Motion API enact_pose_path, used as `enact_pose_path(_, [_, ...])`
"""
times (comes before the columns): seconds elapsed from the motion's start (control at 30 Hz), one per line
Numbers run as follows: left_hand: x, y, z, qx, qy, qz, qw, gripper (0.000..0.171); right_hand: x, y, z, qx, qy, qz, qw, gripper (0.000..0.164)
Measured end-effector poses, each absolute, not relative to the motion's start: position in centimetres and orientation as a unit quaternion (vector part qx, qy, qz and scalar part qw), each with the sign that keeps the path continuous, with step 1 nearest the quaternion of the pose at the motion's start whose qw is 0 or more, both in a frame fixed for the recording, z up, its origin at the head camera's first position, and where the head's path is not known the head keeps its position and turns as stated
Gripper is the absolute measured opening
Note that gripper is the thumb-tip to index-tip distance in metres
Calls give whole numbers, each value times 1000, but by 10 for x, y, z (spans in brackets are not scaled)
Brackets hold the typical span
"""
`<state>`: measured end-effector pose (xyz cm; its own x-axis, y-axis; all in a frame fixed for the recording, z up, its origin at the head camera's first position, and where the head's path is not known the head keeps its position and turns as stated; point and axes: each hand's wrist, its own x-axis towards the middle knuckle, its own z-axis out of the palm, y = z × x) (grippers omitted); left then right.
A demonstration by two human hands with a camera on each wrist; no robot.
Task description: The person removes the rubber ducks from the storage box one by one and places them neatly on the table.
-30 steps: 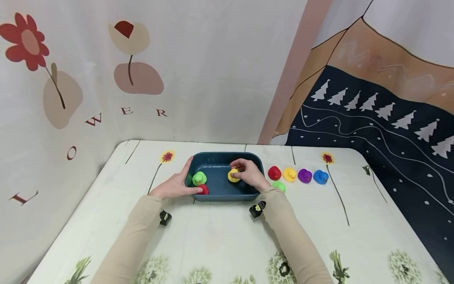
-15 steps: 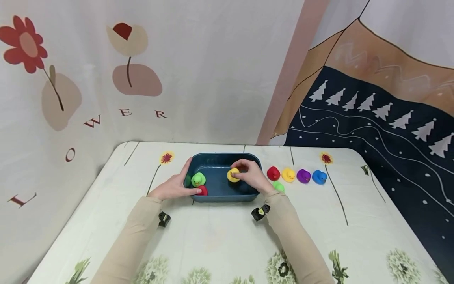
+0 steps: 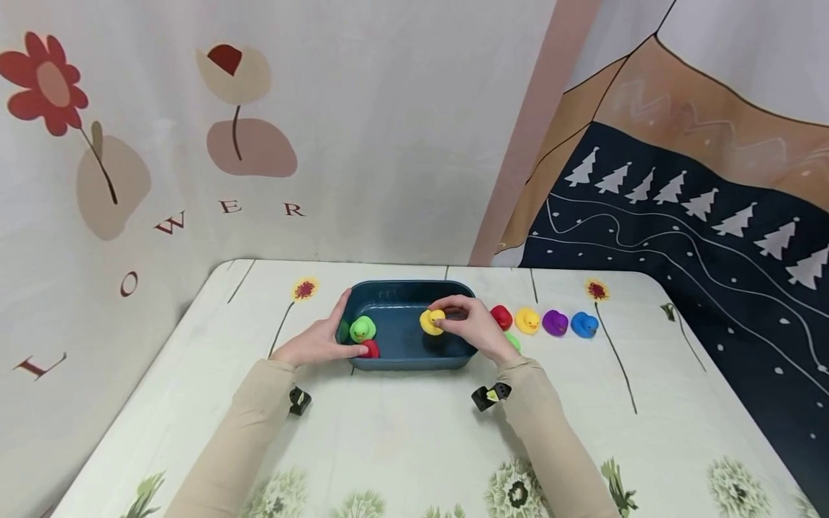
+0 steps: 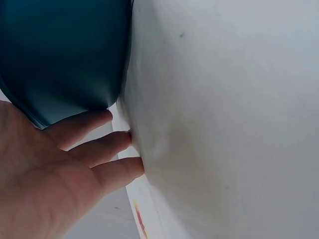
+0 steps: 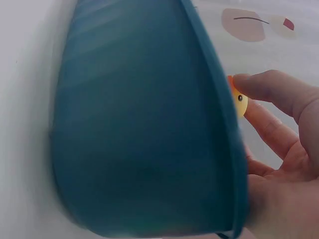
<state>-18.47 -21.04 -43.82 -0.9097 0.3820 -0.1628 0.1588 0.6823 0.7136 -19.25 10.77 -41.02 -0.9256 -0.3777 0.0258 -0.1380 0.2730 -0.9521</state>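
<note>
A dark blue rectangular tub [image 3: 406, 363] stands on the table. My left hand [image 3: 317, 342] grips its left end, with the thumb over the near rim and the fingers along the outer wall. In the left wrist view those fingers [image 4: 107, 147] reach past the tub's outside. Inside the tub, near that hand, are a green rubber duck [image 3: 363, 329] and a red rubber duck [image 3: 370, 349], partly behind the thumb. My right hand [image 3: 476, 327] pinches a yellow rubber duck [image 3: 431, 322] above the tub floor; the duck's head shows beyond the rim in the right wrist view.
Right of the tub, a red duck [image 3: 501, 317], a yellow duck [image 3: 527, 321], a purple duck [image 3: 555, 323] and a blue duck [image 3: 584, 325] stand in a row. A green duck [image 3: 514, 341] is partly hidden behind my right hand. Printed cloth walls rise behind the table.
My right hand has lifted the yellow duck off the tub floor and shifted slightly right with it. The left hand and the tub have stayed in place.
</note>
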Motion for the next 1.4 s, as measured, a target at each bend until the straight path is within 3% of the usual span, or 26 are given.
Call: enact_pose_path(1.4, [-184,-210,-437,148,906,367,154,116,-169,178,-397,-110,815,-565,61,33])
